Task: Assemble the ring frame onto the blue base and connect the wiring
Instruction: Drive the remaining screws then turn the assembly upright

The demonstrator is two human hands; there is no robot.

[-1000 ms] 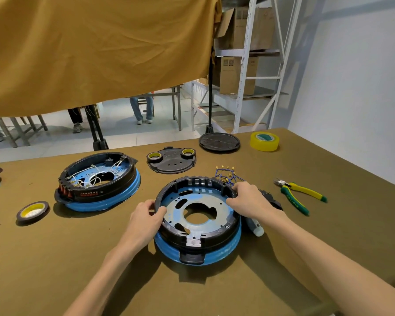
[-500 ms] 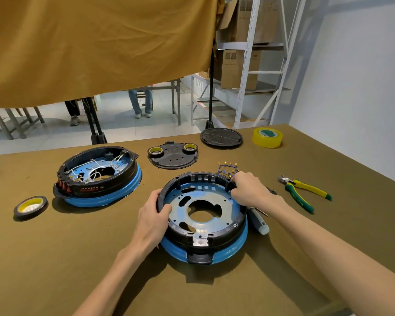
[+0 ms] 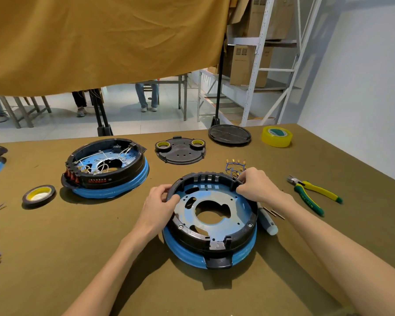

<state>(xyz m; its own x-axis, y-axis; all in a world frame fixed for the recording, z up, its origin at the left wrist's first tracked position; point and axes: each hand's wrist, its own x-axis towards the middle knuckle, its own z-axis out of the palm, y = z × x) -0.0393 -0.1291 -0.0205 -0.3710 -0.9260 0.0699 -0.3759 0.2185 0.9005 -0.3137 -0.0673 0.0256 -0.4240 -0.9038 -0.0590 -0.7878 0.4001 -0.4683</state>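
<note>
one head-worn view looks forward and down, close over the table (image 3: 55, 258), facing the hanging cloth (image 3: 100, 42).

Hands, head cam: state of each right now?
Left hand: fingers curled over the left rim of the black ring frame, gripping it.
Right hand: fingers gripping the ring frame's far right rim.

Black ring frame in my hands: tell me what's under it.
The black ring frame sits on the blue base, whose perforated blue plate shows through the ring's opening. Where the frame meets the base is covered, as is the table beneath.
</note>
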